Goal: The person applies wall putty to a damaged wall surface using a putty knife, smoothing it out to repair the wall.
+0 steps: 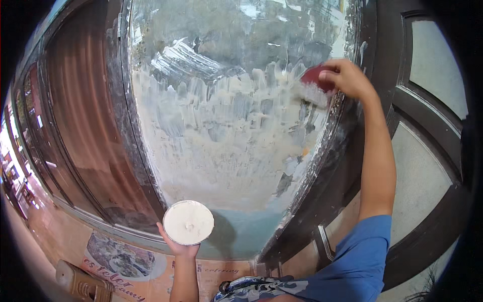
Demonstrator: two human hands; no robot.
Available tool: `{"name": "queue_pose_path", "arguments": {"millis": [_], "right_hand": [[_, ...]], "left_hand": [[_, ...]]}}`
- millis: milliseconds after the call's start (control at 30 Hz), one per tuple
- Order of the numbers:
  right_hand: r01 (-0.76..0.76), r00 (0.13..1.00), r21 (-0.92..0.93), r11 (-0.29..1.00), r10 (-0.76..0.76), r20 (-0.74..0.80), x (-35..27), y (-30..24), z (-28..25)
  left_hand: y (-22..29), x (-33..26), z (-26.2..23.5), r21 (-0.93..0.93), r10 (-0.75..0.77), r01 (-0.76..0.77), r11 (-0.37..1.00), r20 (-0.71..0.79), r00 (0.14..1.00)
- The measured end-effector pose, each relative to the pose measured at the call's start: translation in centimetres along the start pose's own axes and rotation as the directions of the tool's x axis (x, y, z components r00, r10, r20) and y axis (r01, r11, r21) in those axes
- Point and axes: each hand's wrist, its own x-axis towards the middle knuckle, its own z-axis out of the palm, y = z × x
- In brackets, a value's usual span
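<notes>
My right hand [347,79] grips a wide paintbrush with a dark red handle [313,76] and pale, paint-loaded bristles [314,94]. Those bristles are against the right part of the wall panel [221,146], close to its dark frame; motion blurs them a little. Low on the left, my left hand [182,247] holds up a round container of white paint [189,221] from beneath, its fingers mostly hidden under it. Cream-white coating covers the panel's middle in uneven vertical strokes. Above it the surface is grey with a patch of thick white streaks [186,60].
Dark wooden framing [347,151] with pale panels stands to the right. On the left is a window with a brown curtain [80,100]. A printed banner [126,267] lies below, beside a brown plastic stool [83,282]. Bare teal paint [246,231] shows low on the panel.
</notes>
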Motion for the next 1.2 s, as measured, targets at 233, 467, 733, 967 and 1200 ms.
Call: {"name": "queue_pose_path", "arguments": {"millis": [233, 467, 733, 967, 1200], "right_hand": [[0.194, 0.981, -0.190, 0.963, -0.195, 0.009, -0.5, 1.3, 4.3], [0.074, 0.959, 0.038, 0.997, -0.060, -0.277, 0.8, 1.0, -1.1], [0.043, 0.991, -0.112, 0.993, -0.028, 0.131, -1.6, 0.5, 4.2], [0.000, 0.951, 0.073, 0.997, 0.023, -0.309, 1.6, 2.1, -0.9], [0.132, 0.977, -0.308, 0.942, -0.071, 0.199, -1.1, 0.5, 2.6]], "left_hand": [[-0.3, -0.2, 0.0, -0.013, -0.048, 0.048, 0.999, -0.026, 0.998], [-0.3, -0.5, 0.7, -0.012, -0.056, 0.055, 0.998, -0.060, 0.997], [0.0, -0.9, -0.3, -0.025, -0.063, 0.062, 0.998, -0.041, 0.997], [0.0, -1.0, -0.1, -0.007, -0.065, 0.065, 0.998, -0.009, 0.998], [0.6, -1.1, -0.6, -0.015, -0.056, 0.056, 0.998, -0.054, 0.997]]}}
